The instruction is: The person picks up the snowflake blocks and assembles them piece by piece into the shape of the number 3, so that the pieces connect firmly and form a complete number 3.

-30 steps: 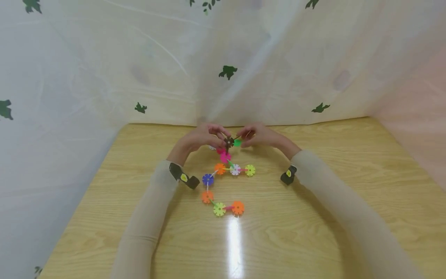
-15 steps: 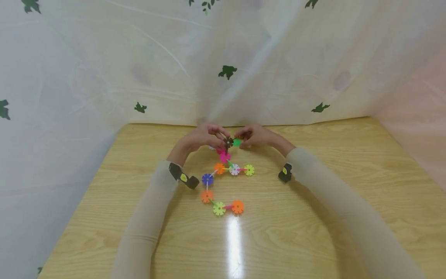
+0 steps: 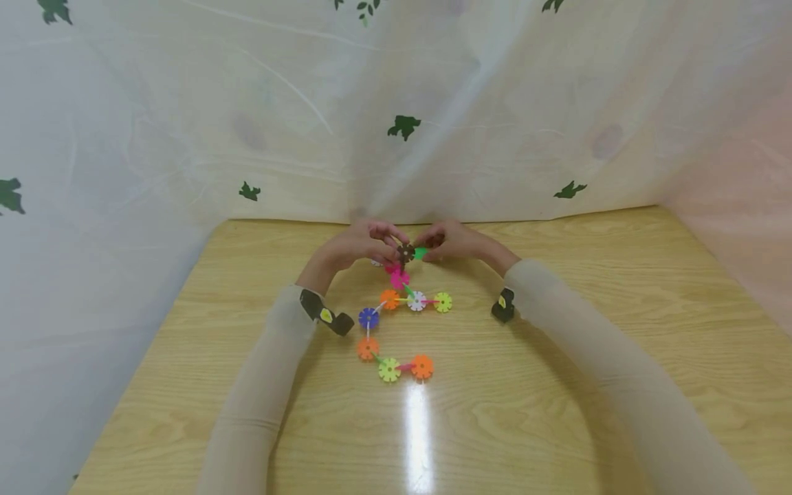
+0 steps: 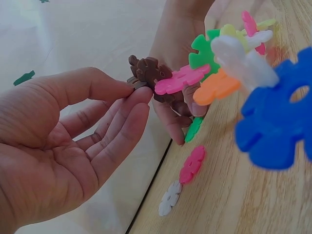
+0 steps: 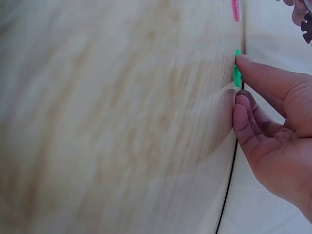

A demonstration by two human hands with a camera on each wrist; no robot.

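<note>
My left hand (image 4: 73,131) pinches a brown notched disc (image 4: 148,75) between thumb and fingertips, held above the table. A pink disc (image 4: 183,79) is slotted into it, continuing the linked chain of coloured discs that includes a blue disc (image 3: 368,317) and an orange disc (image 3: 422,366). My right hand (image 5: 282,126) is just right of the brown one, with its fingertips around a green disc (image 5: 237,68) on the table. In the head view the fingers partly cover that green disc. Beyond the chain, a loose pink disc (image 4: 192,165) and a white disc (image 4: 170,199) lie flat.
The wooden table (image 3: 526,399) ends just behind the hands, where a pale curtain (image 3: 297,137) with dark leaf prints hangs. Much of the chain stretches across the table between the two forearms.
My right hand has shifted slightly left, its fingertips moving in on the green disc and nearer the brown one. The left hand and the chain stay nearly still.
</note>
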